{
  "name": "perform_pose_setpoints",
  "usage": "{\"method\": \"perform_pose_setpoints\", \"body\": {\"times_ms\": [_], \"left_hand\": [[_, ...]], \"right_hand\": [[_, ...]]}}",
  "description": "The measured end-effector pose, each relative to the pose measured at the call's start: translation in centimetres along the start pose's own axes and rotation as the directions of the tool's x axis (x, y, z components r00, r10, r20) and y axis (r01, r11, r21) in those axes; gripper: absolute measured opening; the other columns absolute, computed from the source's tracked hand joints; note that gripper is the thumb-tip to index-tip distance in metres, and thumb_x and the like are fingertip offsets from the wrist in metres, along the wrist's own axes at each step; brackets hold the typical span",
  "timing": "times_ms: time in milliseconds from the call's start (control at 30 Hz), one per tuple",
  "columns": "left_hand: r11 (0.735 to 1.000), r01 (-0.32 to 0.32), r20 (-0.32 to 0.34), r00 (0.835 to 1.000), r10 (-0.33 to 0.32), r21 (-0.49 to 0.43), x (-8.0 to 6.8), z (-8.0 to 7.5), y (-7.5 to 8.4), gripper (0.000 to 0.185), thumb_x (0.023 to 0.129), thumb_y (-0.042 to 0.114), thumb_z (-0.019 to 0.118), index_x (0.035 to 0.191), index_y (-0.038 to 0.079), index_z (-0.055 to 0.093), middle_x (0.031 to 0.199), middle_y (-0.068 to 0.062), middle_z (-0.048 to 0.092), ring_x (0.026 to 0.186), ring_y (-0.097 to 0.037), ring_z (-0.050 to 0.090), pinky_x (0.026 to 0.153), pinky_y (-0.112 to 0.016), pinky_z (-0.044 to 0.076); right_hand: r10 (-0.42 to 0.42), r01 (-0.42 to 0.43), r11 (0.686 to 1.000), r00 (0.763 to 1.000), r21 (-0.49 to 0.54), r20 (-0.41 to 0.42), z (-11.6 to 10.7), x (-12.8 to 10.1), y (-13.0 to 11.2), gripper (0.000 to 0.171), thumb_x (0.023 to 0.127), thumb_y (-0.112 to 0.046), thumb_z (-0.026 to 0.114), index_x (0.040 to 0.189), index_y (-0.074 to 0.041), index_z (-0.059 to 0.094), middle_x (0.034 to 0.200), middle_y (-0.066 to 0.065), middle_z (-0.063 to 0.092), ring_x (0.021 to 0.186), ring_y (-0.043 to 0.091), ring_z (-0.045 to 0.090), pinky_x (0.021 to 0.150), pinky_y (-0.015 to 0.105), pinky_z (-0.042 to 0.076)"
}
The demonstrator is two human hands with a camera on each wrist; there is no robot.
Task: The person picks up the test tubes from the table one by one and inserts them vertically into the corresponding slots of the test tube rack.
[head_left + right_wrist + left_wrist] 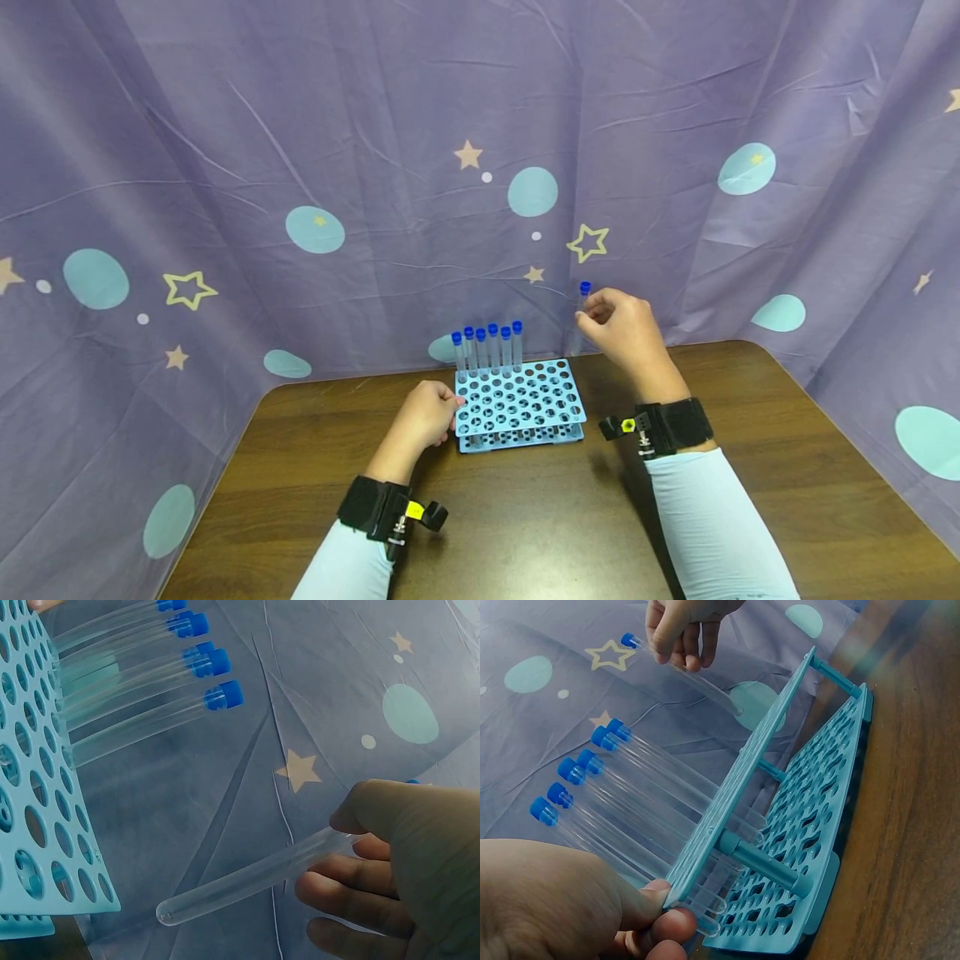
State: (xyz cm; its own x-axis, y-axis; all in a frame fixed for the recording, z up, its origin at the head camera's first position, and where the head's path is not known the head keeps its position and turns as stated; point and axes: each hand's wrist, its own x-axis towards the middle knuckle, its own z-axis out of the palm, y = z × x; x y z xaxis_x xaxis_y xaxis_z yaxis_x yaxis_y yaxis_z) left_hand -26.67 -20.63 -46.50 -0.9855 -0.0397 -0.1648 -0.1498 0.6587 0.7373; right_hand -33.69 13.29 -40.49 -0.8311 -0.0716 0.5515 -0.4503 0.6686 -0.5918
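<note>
A light blue test tube rack stands on the brown table, with several clear blue-capped tubes upright in its back row. My left hand grips the rack's left edge, thumb and fingers pinching the top plate. My right hand is raised above and to the right of the rack's back right corner and pinches one more blue-capped test tube near its cap. That tube hangs clear of the rack, round bottom pointing down toward it.
A purple cloth with stars and pale blue dots hangs behind and around the table. Both wrists wear black straps with cameras. Bare wood lies in front of the rack and to its right.
</note>
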Motion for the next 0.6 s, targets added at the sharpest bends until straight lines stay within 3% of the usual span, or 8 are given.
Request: {"method": "perform_pose_setpoints", "body": {"times_ms": [600], "left_hand": [[1.000,0.004,-0.003,1.000,-0.004,0.003,0.11,0.04,0.01,0.028,0.115,0.019,0.067,0.097,-0.001,0.075,0.068,-0.007,0.068,0.050,-0.016,0.055,0.046,-0.027,0.049]], "right_hand": [[-0.043,0.043,0.999,0.999,0.006,-0.029,0.08,-0.06,-0.66,0.015,0.099,-0.017,0.085,0.103,-0.004,0.080,0.093,0.012,0.086,0.080,0.029,0.082,0.077,0.047,0.065]]}}
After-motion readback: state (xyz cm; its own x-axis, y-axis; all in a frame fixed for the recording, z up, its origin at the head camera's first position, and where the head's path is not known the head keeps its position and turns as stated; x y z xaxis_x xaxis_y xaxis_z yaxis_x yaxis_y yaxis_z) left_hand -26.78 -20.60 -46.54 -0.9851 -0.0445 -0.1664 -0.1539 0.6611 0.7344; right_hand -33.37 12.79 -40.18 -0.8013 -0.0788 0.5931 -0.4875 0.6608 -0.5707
